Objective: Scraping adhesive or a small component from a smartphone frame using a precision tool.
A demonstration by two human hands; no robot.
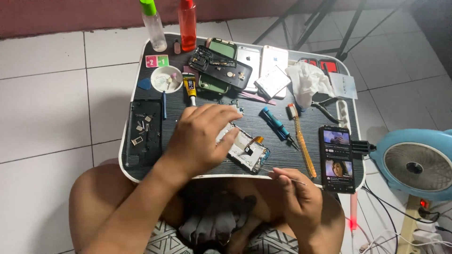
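Dark wood-grain laminate covers the small lap table (301, 124), which has a white rim and sits over the person's bare knees on a white tiled floor. The left hand (200, 138) lies palm-down on an opened phone frame (245, 148), fingers together and pressed flat across its upper end, pinning it to the tabletop near the front edge. An orange flex ribbon (256, 139) sticks out from the frame's right side. The right hand (296, 195) hovers just off the table's front edge, its fingers pinched shut on thin metal tweezers (282, 175) whose tip points left toward the frame's lower corner.

Just right of the frame lie a blue screwdriver (278, 124) and a long yellow-handled tool (302, 143). A working smartphone (337, 159) showing video thumbnails rests at the right edge. On the left, a black tray (143, 134) holds small metal parts, and a white dish (165, 78) sits beyond it. Several dismantled phones (235, 66), a crumpled tissue (308, 81), pliers (329, 107), a clear bottle with green cap (153, 26) and a red bottle (187, 26) crowd the far side. A light blue fan (416, 162) stands on the floor at right.
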